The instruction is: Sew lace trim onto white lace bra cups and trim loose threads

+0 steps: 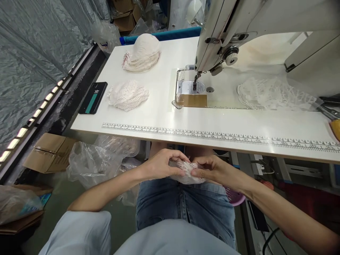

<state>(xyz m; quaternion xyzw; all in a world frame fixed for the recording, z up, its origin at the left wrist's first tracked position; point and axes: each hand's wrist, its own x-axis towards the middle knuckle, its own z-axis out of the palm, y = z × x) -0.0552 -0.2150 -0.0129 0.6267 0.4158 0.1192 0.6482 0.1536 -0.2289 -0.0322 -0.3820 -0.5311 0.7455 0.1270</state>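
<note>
So both hands are busy with one thing: a white lace piece (187, 168) with a dotted mesh pattern, pinched between thumbs and fingers from both sides. Left hand (160, 164) has the left side of it, thumb in front and the other fingers curled over the top, and the right hand (216, 170) grips the right side much the same way, thumb on the front. The lace is held over the lap, just off the near edge of the white tabletop (159, 117), roughly around the middle of that edge, with jeans (162, 202) right below it

Going out from there, a printed ruler scale (212, 136) runs along the near edge. Toward the near left corner a dark phone (92, 98) with a green stripe lies by the left edge, and just to its right sits a lace pile (129, 95). Up near the far left corner there's a stack of white cups (143, 53) with a rounded top

The sewing machine (220, 39) stands over the right half, its presser foot (195, 85) above a metal plate, and a white lace heap (273, 94) lies over toward the right edge. Off the left edge, down low, there's a cardboard box (50, 152) and some clear plastic bags (90, 163)
</note>
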